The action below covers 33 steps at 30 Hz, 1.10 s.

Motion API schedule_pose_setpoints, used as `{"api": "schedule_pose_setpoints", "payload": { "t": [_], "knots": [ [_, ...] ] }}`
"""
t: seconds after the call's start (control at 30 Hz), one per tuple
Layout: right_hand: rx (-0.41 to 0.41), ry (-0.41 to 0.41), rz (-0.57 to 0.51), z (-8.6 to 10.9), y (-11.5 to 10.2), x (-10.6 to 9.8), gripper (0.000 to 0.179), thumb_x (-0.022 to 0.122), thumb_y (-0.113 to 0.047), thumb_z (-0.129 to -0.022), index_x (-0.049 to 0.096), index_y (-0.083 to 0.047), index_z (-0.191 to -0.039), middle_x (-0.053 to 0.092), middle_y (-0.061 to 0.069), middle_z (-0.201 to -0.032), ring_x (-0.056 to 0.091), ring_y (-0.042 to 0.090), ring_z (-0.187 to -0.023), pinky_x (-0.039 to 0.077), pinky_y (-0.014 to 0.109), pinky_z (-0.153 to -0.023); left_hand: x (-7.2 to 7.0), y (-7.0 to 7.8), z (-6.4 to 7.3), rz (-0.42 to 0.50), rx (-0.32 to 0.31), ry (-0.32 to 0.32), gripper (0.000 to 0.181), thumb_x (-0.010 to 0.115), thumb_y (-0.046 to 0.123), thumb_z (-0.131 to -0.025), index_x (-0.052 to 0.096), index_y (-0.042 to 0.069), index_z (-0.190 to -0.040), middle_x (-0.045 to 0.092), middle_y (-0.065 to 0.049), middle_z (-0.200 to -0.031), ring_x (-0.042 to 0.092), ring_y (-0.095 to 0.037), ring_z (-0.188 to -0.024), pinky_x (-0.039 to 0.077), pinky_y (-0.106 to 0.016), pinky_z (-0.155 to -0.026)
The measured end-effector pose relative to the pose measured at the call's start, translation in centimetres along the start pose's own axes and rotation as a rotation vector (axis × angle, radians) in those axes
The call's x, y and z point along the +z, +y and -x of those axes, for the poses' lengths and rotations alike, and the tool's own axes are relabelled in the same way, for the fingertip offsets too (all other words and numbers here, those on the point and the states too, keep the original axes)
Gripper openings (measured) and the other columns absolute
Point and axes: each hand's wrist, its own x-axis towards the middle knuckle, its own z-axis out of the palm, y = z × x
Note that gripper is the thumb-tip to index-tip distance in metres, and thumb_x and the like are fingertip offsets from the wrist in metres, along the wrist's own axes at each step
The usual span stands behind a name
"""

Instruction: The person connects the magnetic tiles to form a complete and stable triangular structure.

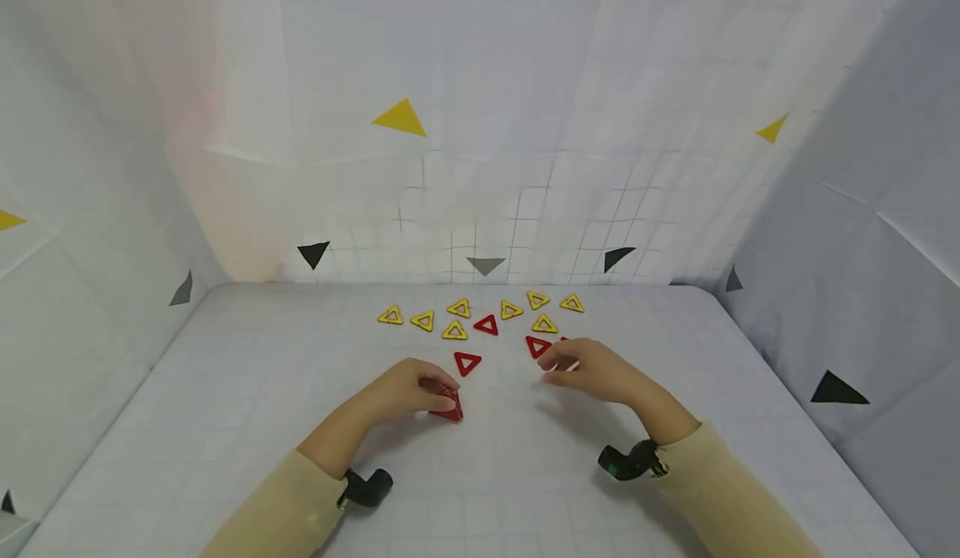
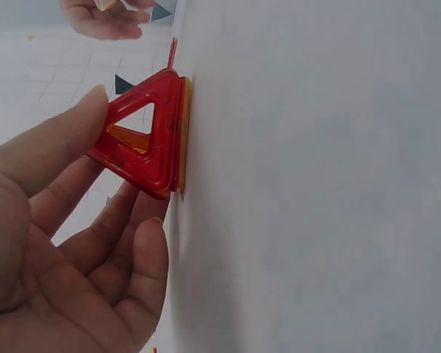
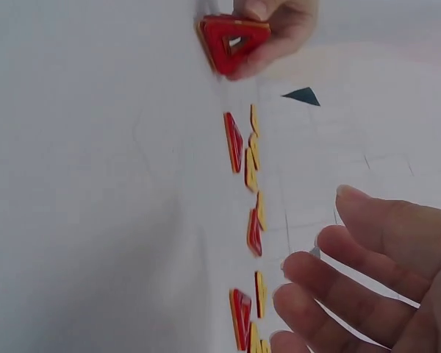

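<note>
My left hand (image 1: 411, 391) pinches a small pyramid of red triangular tiles (image 2: 156, 132) between thumb and fingers, low over the tabletop. Each tile is a hollow frame; in the left wrist view one face is upright and another lies along the table side. My right hand (image 1: 592, 368) hovers to the right with fingers loosely bent and nothing in them. Just past its fingertips lies a red triangular tile (image 1: 537, 346), with another partly hidden behind the hand. Ahead of the left hand lies a single red triangular tile (image 1: 457, 361), and a further red tile (image 3: 254, 234) sits farther back.
Several yellow triangular tiles (image 1: 544, 330) are scattered flat across the back of the white table (image 1: 247, 383). White cloth walls (image 1: 525, 83) with printed triangles rise behind and on both sides. Each wrist wears a black camera (image 1: 367, 488).
</note>
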Motion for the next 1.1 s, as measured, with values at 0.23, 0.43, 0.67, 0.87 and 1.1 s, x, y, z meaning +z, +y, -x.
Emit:
{"api": "schedule_pose_setpoints", "payload": {
  "t": [0.23, 0.43, 0.67, 0.87, 1.1],
  "knots": [
    [0.094, 0.093, -0.029, 0.6, 1.5, -0.8, 0.026, 0.074, -0.022, -0.092, 0.072, -0.009, -0.114, 0.069, -0.002, -0.104, 0.062, 0.022, -0.102, 0.054, 0.040, -0.085, -1.8, -1.0, 1.4, 0.003, -0.048, 0.060, 0.024, 0.078, 0.021, -0.088, 0.075, 0.016, -0.111, 0.069, 0.004, -0.101, 0.061, -0.016, -0.095, 0.052, -0.033, -0.081],
    [0.166, 0.175, -0.026, 0.5, 3.5, -1.2, 0.023, 0.074, -0.025, -0.092, 0.073, -0.013, -0.111, 0.069, 0.000, -0.106, 0.062, 0.025, -0.106, 0.053, 0.043, -0.086, -3.3, -2.3, 2.1, -0.010, -0.100, 0.137, 0.025, 0.079, 0.026, -0.087, 0.075, 0.018, -0.111, 0.069, 0.004, -0.102, 0.061, -0.015, -0.095, 0.052, -0.033, -0.079],
    [0.195, 0.245, -0.013, 0.2, 5.7, -1.6, 0.027, 0.073, -0.025, -0.093, 0.072, -0.009, -0.115, 0.069, 0.004, -0.108, 0.061, 0.027, -0.106, 0.052, 0.045, -0.085, -4.7, -3.5, 2.9, -0.031, -0.115, 0.184, 0.028, 0.078, 0.027, -0.088, 0.074, 0.016, -0.113, 0.069, 0.003, -0.103, 0.061, -0.015, -0.096, 0.052, -0.033, -0.077],
    [0.231, 0.257, -0.018, -0.4, 6.6, -1.8, 0.031, 0.073, -0.025, -0.092, 0.070, -0.008, -0.118, 0.068, 0.008, -0.114, 0.059, 0.029, -0.108, 0.051, 0.047, -0.087, -6.4, -4.5, 4.1, -0.055, -0.109, 0.199, 0.029, 0.077, 0.027, -0.090, 0.072, 0.013, -0.115, 0.070, 0.001, -0.107, 0.062, -0.017, -0.099, 0.051, -0.032, -0.077],
    [0.298, 0.233, -0.054, -1.4, 7.4, -1.8, 0.036, 0.076, -0.026, -0.090, 0.069, -0.011, -0.122, 0.066, 0.008, -0.120, 0.057, 0.030, -0.113, 0.051, 0.045, -0.090, -8.6, -6.0, 5.4, -0.103, -0.141, 0.236, 0.032, 0.073, 0.029, -0.092, 0.070, 0.013, -0.120, 0.067, -0.003, -0.116, 0.060, -0.021, -0.105, 0.051, -0.033, -0.079]
  ]
}}
